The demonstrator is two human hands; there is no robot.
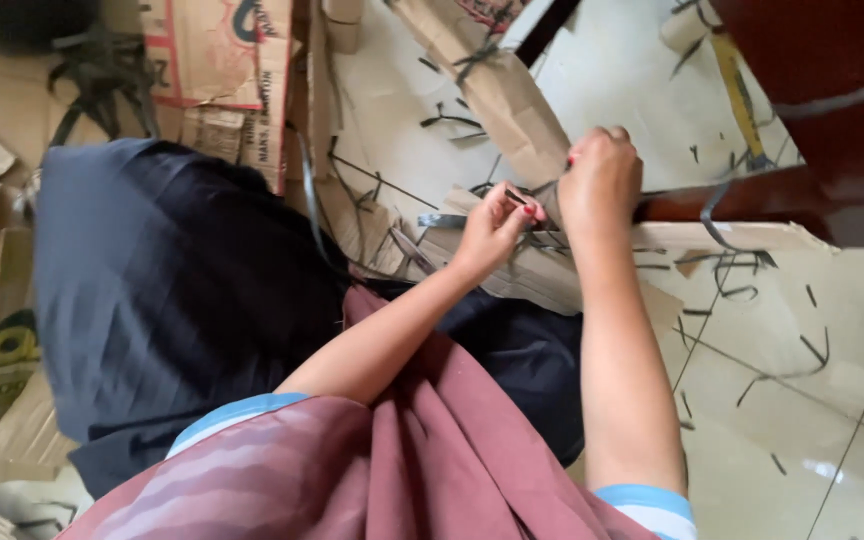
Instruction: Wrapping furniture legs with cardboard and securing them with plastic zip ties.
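I see left hand (492, 228) pinching dark strip (452, 220) at cardboard edge (712, 236); right hand (600, 180) fisted, contents hidden. Risk: stiff strip slips, snaps back, nicks fingers. Loose offcuts (742, 290) litter floor (812, 400).

Soft daylight, even exposure; mild glare on floor tiles (832, 470) lower right; slight motion blur throughout; faint shadows.

Maroon drape w/ wavy stripes, blue-edged short sleeves (642, 497), red nails.
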